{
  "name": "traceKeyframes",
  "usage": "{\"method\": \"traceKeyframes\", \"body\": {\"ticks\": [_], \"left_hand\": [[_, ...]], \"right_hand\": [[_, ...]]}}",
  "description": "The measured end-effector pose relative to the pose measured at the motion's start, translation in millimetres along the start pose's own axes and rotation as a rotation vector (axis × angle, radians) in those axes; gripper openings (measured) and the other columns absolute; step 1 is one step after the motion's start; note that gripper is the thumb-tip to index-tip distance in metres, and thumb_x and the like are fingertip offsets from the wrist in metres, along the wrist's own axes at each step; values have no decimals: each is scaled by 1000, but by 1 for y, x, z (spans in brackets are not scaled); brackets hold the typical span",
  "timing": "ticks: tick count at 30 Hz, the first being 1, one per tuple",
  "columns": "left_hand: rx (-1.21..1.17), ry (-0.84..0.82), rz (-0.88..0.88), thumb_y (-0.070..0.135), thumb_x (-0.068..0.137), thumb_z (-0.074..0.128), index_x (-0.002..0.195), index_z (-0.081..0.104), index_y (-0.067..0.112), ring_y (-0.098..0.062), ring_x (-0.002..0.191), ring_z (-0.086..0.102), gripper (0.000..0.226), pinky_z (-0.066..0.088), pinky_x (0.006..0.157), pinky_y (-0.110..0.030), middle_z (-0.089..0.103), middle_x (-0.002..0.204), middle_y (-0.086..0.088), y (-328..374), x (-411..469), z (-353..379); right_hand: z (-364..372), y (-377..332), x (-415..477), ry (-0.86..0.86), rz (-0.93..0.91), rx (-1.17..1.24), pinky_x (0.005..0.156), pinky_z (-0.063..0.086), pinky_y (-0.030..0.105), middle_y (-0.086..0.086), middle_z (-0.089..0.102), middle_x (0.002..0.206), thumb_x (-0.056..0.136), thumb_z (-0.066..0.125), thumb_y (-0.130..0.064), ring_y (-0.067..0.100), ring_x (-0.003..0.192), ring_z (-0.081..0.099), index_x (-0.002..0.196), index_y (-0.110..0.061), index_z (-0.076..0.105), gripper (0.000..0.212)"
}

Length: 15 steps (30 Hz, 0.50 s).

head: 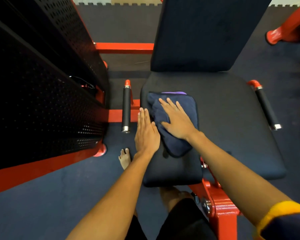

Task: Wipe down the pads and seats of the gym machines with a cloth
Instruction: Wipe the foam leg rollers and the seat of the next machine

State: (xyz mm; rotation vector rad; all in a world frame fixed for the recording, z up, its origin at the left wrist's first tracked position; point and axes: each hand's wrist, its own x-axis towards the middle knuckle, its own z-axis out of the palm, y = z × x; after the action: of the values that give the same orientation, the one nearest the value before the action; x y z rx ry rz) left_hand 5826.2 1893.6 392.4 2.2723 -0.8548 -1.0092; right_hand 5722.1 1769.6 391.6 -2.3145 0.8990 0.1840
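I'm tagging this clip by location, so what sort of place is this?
Most likely a gym: a padded black seat and backrest on a red steel frame, grip handles at both sides, and a perforated black guard as on a weight stack.

Open seat to my right, metal close on my left.
Right of my right hand point(177, 118) the seat point(229, 122) lies bare out to the right handle point(267, 108) at its edge. Ahead of my fingers the backrest point(206, 35) rises and closes that way. My left hand point(146, 134) lies flat on the seat's left edge; just beyond it stands the left handle point(126, 108), then a narrow strip of floor point(116, 139), then the perforated black guard point(42, 101).
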Motion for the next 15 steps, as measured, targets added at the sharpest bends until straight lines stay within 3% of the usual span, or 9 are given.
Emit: {"method": "traceKeyframes", "body": {"ticks": [4, 10, 15], "left_hand": [[-31, 0, -37, 25, 110, 23, 162, -2, 25, -3, 153, -8, 58, 18, 125, -34, -13, 166, 16, 5, 5, 0], [-106, 48, -95, 30, 111, 23, 162, 0, 22, -7, 155, -1, 57, 14, 125, -32, -5, 169, 9, 19, 32, -4], [-91, 53, -105, 34, 110, 23, 162, 0, 22, -8, 155, 2, 58, 17, 124, -31, -4, 170, 9, 20, 32, 0]], "right_hand": [[0, 6, 3, -53, -32, -18, 127, -8, 37, -5, 11, 171, 96, 64, -32, 15, 158, -2, 164, -21, 10, 86], [-24, 4, 92, -97, -65, -5, 128, -1, 44, -3, 18, 170, 93, 66, -38, 18, 158, 4, 163, -20, 18, 87], [-27, 21, 74, -132, -186, -19, 128, -4, 42, -6, 17, 170, 87, 61, -41, 16, 158, 3, 163, -22, 21, 88]]}}
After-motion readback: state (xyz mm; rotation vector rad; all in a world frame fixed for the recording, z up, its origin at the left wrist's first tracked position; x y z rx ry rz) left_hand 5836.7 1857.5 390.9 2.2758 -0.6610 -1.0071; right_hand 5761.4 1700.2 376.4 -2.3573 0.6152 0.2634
